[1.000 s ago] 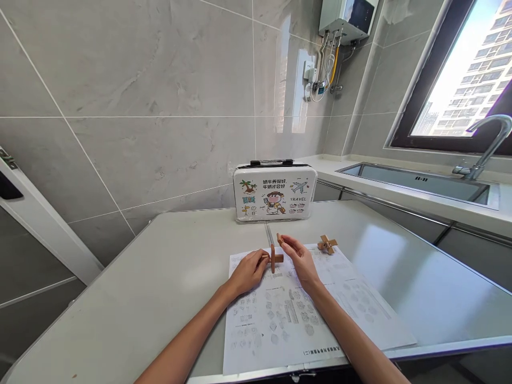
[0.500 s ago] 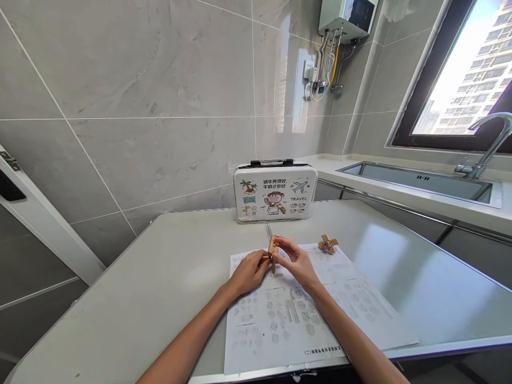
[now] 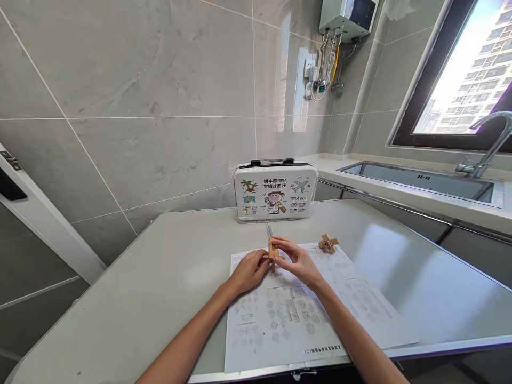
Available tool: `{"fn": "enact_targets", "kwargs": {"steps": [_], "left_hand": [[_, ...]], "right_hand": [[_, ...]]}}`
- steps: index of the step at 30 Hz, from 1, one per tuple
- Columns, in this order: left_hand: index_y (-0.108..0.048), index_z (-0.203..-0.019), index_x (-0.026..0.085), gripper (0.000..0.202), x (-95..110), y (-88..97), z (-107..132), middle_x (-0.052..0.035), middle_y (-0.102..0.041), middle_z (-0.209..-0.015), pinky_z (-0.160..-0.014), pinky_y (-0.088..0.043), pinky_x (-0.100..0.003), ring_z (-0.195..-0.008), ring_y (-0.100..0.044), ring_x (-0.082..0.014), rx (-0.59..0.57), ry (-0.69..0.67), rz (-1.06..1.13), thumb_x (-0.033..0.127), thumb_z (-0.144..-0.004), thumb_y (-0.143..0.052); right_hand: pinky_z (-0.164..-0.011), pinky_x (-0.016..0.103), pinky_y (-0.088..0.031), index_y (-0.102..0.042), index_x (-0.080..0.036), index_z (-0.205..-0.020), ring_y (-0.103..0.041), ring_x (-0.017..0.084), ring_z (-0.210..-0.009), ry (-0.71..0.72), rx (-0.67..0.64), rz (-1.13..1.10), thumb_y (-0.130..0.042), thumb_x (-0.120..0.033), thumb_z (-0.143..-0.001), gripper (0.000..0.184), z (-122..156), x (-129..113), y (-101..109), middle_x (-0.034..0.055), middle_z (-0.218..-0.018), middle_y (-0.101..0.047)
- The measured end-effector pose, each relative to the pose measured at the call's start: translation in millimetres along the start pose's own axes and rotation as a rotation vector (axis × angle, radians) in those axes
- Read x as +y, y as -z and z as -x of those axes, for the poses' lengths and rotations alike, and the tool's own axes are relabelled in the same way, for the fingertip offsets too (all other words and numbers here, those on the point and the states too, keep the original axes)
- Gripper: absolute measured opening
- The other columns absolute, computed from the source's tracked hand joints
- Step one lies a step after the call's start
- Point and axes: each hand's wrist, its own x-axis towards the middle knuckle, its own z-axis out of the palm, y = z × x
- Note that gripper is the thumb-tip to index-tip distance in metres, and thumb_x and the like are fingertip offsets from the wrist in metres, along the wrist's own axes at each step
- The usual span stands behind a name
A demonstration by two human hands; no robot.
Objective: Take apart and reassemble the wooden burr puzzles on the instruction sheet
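Observation:
Both my hands meet over a printed instruction sheet (image 3: 296, 314) on a grey table (image 3: 160, 277). My left hand (image 3: 248, 272) pinches a small wooden cross-shaped puzzle (image 3: 273, 253) from the left side. Fingers of my right hand (image 3: 298, 261) close on the same puzzle from the right and top. A second assembled wooden puzzle (image 3: 328, 244) lies on the sheet's far right corner, apart from both hands.
A white case with cartoon travel pictures (image 3: 275, 197) stands at the table's back edge against the tiled wall. A steel sink (image 3: 420, 181) with a tap (image 3: 488, 144) lies to the right under a window. A water heater (image 3: 348, 18) hangs high on the wall.
A second ago my right hand held a separate wooden piece apart from the cross. It has since moved left and joined my left hand on the puzzle.

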Motion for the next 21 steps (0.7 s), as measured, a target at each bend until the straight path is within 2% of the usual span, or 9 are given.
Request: {"fn": "enact_targets", "kwargs": {"steps": [5, 7, 10, 16, 21], "left_hand": [[-0.066, -0.109, 0.022, 0.029, 0.3, 0.5, 0.0, -0.0071, -0.073, -0.107, -0.086, -0.049, -0.033, -0.099, -0.066, -0.0235, -0.009, -0.023, 0.02, 0.037, -0.107, -0.042], [-0.065, -0.111, 0.022, 0.028, 0.0, 0.9, -0.1, -0.0073, -0.074, -0.11, -0.088, -0.049, -0.034, -0.102, -0.066, -0.0241, -0.012, -0.027, 0.025, 0.037, -0.107, -0.042], [-0.065, -0.11, 0.022, 0.029, -0.6, 1.8, -0.3, -0.0078, -0.074, -0.112, -0.088, -0.05, -0.035, -0.103, -0.067, -0.0246, -0.019, -0.021, 0.027, 0.038, -0.107, -0.041], [-0.065, -0.112, 0.022, 0.025, -0.7, 5.2, 0.1, -0.0095, -0.073, -0.113, -0.083, -0.052, -0.034, -0.101, -0.067, -0.0251, -0.028, 0.012, 0.067, 0.041, -0.101, -0.051], [-0.062, -0.11, 0.021, 0.026, -4.4, 7.0, 0.0, -0.0082, -0.072, -0.108, -0.073, -0.049, -0.031, -0.084, -0.064, -0.0201, -0.054, 0.034, 0.057, 0.043, -0.096, -0.06]], "right_hand": [[-0.117, 0.046, -0.044, -0.07, -0.03, -0.13, -0.05, 0.03, -0.142, 0.019, -0.054, 0.144, -0.082, -0.038, -0.082, 0.05, 1.6, 1.8, 5.3, 0.0078, -0.154, -0.051], [-0.119, 0.046, -0.043, -0.067, -0.03, -0.134, -0.052, 0.029, -0.14, 0.02, -0.066, 0.185, -0.083, -0.035, -0.082, 0.055, 2.0, 1.3, 5.8, 0.0079, -0.151, -0.054], [-0.119, 0.047, -0.043, -0.06, -0.028, -0.14, -0.057, 0.028, -0.135, -0.003, -0.06, 0.2, -0.084, -0.033, -0.08, 0.065, 1.9, 0.3, 5.0, 0.0086, -0.144, -0.061], [-0.117, 0.049, -0.045, -0.059, -0.026, -0.138, -0.06, 0.029, -0.131, -0.042, -0.086, 0.192, -0.084, -0.035, -0.078, 0.066, 0.7, 3.6, 4.9, 0.0101, -0.141, -0.064], [-0.113, 0.048, -0.049, -0.062, -0.026, -0.136, -0.063, 0.029, -0.126, -0.037, -0.097, 0.292, -0.083, -0.034, -0.077, 0.063, 1.4, 8.1, 5.7, 0.0098, -0.138, -0.065]]}}
